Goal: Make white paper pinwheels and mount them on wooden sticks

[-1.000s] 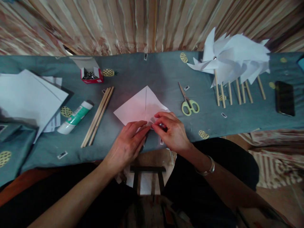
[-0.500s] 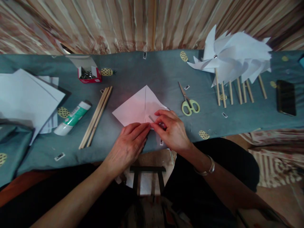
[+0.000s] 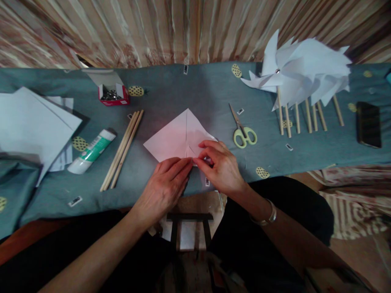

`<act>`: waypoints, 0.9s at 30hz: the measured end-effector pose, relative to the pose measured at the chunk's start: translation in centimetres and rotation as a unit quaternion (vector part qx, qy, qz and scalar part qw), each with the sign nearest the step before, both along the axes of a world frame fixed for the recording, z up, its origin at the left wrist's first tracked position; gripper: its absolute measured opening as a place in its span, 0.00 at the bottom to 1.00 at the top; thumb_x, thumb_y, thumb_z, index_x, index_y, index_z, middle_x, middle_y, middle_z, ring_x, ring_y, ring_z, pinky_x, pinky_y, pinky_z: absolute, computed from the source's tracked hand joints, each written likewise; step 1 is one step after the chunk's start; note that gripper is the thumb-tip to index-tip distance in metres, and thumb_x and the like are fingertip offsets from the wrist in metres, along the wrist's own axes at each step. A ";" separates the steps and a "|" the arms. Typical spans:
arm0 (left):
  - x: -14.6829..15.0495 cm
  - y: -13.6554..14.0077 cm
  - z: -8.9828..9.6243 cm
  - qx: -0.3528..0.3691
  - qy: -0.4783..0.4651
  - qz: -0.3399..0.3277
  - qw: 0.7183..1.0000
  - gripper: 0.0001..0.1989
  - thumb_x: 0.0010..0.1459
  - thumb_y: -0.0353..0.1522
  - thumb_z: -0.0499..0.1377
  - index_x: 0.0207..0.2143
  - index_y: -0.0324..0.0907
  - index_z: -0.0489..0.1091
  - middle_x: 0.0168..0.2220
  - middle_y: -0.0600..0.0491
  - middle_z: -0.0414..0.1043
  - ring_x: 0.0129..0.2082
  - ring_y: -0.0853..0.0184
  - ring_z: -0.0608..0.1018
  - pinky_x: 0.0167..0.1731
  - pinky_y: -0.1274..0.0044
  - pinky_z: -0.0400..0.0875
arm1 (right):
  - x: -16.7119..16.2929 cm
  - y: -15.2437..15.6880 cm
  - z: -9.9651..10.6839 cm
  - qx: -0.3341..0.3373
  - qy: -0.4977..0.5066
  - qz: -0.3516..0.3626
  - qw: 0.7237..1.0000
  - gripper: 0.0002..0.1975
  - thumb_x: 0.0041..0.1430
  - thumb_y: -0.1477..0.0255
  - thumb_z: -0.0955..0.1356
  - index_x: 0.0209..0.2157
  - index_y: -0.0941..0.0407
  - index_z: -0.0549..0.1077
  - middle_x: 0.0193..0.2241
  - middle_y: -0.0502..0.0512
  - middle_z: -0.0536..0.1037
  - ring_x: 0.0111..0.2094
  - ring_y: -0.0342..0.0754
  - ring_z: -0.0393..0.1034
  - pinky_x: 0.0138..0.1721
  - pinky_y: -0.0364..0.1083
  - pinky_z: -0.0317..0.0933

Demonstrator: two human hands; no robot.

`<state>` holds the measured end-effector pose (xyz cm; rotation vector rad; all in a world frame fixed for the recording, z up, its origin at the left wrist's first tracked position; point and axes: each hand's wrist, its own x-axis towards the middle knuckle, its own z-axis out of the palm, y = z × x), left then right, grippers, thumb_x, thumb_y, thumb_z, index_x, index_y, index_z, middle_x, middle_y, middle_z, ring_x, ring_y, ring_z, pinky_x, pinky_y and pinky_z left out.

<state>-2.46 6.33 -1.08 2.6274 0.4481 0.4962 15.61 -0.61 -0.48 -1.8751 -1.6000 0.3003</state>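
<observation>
A white paper sheet [image 3: 171,136] lies on the cloth in front of me, turned like a diamond, with a crease or cut line down its upper half. At its near edge, the fingers of my left hand [image 3: 165,179] are pressed together on the paper. My right hand [image 3: 221,169] pinches the same edge between thumb and forefinger, tips almost touching those of the left. A small raised flap shows beside the right fingers. Both hands cover the sheet's near corner. Scissors with light green handles [image 3: 244,135] lie to the right of the sheet.
Left of the sheet lie wooden sticks [image 3: 124,150], a glue stick [image 3: 91,151], an opened red box of metal fasteners [image 3: 113,95] and stacked paper [image 3: 33,126]. Finished paper pinwheels [image 3: 314,73] and a phone [image 3: 368,124] are on the right. A striped curtain [image 3: 171,32] hangs behind.
The small flap near my right fingers has shifted and now looks paler and thinner. Both hands keep nearly the same place on the paper. The view has moved very slightly.
</observation>
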 end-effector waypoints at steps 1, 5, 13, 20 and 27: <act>0.0 0.0 0.0 0.001 0.000 0.001 1.000 0.17 0.65 0.28 0.52 0.56 0.38 0.64 0.53 0.44 0.71 0.50 0.58 0.70 0.49 0.63 0.71 | 0.0 0.0 0.0 -0.001 -0.002 0.001 1.000 0.07 0.60 0.70 0.67 0.28 0.54 0.72 0.42 0.57 0.78 0.46 0.53 0.72 0.50 0.55 0.66; 0.0 0.0 0.1 0.010 -0.003 0.000 1.000 0.16 0.65 0.27 0.53 0.55 0.36 0.65 0.53 0.44 0.72 0.50 0.58 0.70 0.49 0.64 0.71 | 0.0 0.0 0.1 0.001 -0.005 0.006 1.000 0.06 0.60 0.71 0.68 0.28 0.55 0.73 0.42 0.58 0.78 0.46 0.53 0.71 0.50 0.54 0.66; -0.1 -0.1 0.2 0.005 -0.005 0.000 1.000 0.16 0.64 0.27 0.53 0.55 0.37 0.65 0.53 0.44 0.72 0.50 0.58 0.71 0.49 0.64 0.72 | -0.1 0.0 0.1 0.002 -0.006 0.007 1.000 0.06 0.60 0.71 0.68 0.28 0.54 0.73 0.43 0.57 0.78 0.46 0.53 0.71 0.50 0.55 0.66; 0.0 -0.1 0.4 0.009 0.002 -0.002 1.000 0.16 0.64 0.27 0.53 0.54 0.34 0.66 0.53 0.42 0.72 0.50 0.57 0.70 0.49 0.63 0.72 | -0.1 0.0 0.1 0.015 -0.025 0.010 1.000 0.06 0.61 0.71 0.68 0.29 0.55 0.73 0.42 0.57 0.78 0.45 0.52 0.71 0.49 0.53 0.67; 0.1 -0.1 0.6 0.028 0.000 -0.005 1.000 0.15 0.64 0.26 0.54 0.52 0.32 0.67 0.51 0.42 0.73 0.49 0.58 0.71 0.48 0.64 0.72 | -0.5 -0.2 -0.6 0.030 -0.113 0.058 0.992 0.13 0.64 0.77 0.61 0.47 0.58 0.73 0.53 0.62 0.72 0.50 0.52 0.67 0.54 0.54 0.65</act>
